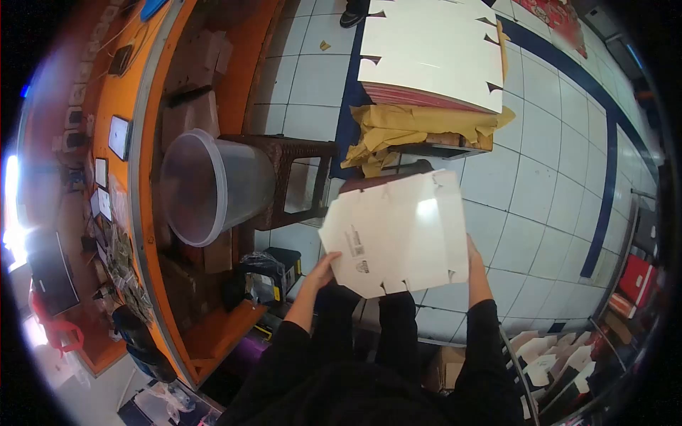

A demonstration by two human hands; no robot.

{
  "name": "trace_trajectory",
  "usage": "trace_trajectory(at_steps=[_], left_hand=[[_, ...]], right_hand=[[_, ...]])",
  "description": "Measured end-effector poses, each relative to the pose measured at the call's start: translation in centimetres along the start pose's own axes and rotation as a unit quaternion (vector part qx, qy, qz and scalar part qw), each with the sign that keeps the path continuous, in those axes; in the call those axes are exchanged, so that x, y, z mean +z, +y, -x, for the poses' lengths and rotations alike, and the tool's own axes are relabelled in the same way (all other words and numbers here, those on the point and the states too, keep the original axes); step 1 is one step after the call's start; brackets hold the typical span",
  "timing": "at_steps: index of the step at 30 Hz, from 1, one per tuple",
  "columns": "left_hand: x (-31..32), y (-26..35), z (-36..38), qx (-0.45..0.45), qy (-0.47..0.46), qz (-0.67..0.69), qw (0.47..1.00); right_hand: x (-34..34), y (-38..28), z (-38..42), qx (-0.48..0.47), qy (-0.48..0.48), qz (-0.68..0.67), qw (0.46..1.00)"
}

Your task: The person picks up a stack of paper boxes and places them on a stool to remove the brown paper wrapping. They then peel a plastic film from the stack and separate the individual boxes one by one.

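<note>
A white die-cut cardboard sheet with notched edges and small black printing is held flat in front of my body. My left hand grips its near left edge, the thumb over the top face. On the opposite side, my right hand is closed on the right edge, fingers mostly hidden beneath. Beyond the sheet stands a tall stack of similar white cardboard sheets, red showing along its layered side. Torn brown wrapping paper hangs around the foot of that stack.
To the left, a translucent plastic bucket lies against a brown plastic stool. An orange counter runs along the left, with phones on top. Black toolbox sits near my left leg. Folded boxes fill a rack at lower right.
</note>
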State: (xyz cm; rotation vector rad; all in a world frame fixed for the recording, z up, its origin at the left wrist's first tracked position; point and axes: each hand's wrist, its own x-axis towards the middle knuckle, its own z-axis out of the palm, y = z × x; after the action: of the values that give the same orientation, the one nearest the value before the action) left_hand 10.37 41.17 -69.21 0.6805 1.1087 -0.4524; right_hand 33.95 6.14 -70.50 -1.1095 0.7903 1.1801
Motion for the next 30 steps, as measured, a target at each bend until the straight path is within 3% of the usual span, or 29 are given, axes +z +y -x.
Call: trace_trajectory(at_steps=[4, 5, 7, 9, 12, 14, 16, 18, 19, 20, 22, 23, 24, 25, 26, 27, 28, 30], left_hand=[[5.0, -5.0, -2.8, 0.011, -0.009, -0.101, 0.995], [7.1, -6.4, -3.1, 0.058, -0.009, -0.112, 0.992], [11.6, -8.0, -3.4, 0.027, 0.015, -0.144, 0.989], [15.8, -10.2, -3.9, 0.063, 0.003, -0.162, 0.985], [20.5, -11.9, -4.3, 0.107, -0.058, -0.203, 0.972], [22.4, -12.8, -4.9, 0.113, -0.1, -0.214, 0.965], [22.6, -11.8, -4.8, 0.099, -0.128, -0.167, 0.973], [19.5, -10.1, -5.7, 0.047, -0.115, -0.1, 0.987], [17.0, -9.0, -7.3, 0.022, -0.046, 0.05, 0.997], [14.2, -5.9, -8.0, 0.032, 0.022, 0.123, 0.992], [2.2, -3.9, -11.3, 0.203, 0.06, 0.264, 0.941], [-1.2, -0.6, -10.3, 0.186, 0.171, 0.401, 0.88], [-9.3, -0.7, -12.3, 0.228, 0.321, 0.369, 0.842], [-16.6, -0.5, -13.9, 0.242, 0.471, 0.311, 0.789], [-18.8, 2.6, -10.6, 0.232, 0.475, 0.333, 0.781], [-18.3, 6.5, -5.9, 0.221, 0.478, 0.356, 0.772], [-15.1, 11.0, -2.3, 0.244, 0.456, 0.422, 0.744], [-14.1, 15.9, 0.7, 0.265, 0.423, 0.454, 0.738]], right_hand=[[-11.4, 2.3, 0.2, -0.042, 0.1, 0.087, 0.99], [-14.3, 2.3, 1.0, -0.045, 0.109, 0.092, 0.989], [-20.4, 2.2, 2.2, -0.047, 0.116, 0.1, 0.987], [-27.2, 1.7, 3.1, -0.055, 0.115, 0.116, 0.985], [-36.4, -0.3, 4.7, -0.07, 0.14, 0.153, 0.976], [-33.0, -4.2, 9.5, -0.057, 0.277, 0.158, 0.946], [-34.6, -5.7, 11.5, -0.154, 0.461, 0.146, 0.862], [-37.4, -6.7, 12.3, -0.28, 0.578, 0.236, 0.729], [-37.6, -7.6, 12.1, -0.341, 0.623, 0.276, 0.648], [-34.9, -8.7, 12.1, -0.381, 0.595, 0.303, 0.639], [-23.8, -10.5, 12.0, -0.46, 0.535, 0.352, 0.615], [-15.6, -11.6, 11.4, -0.499, 0.47, 0.326, 0.651], [-7.8, -12.3, 10.6, -0.491, 0.398, 0.304, 0.713], [-0.2, -12.7, 9.7, -0.536, 0.297, 0.368, 0.699], [7.0, -12.6, 7.8, -0.554, 0.249, 0.406, 0.683], [15.6, -12.5, 7.1, -0.53, 0.155, 0.331, 0.765], [23.1, -12.7, 6.8, -0.437, 0.094, 0.31, 0.839], [36.1, -13.3, 4.6, -0.534, -0.091, 0.335, 0.771]])
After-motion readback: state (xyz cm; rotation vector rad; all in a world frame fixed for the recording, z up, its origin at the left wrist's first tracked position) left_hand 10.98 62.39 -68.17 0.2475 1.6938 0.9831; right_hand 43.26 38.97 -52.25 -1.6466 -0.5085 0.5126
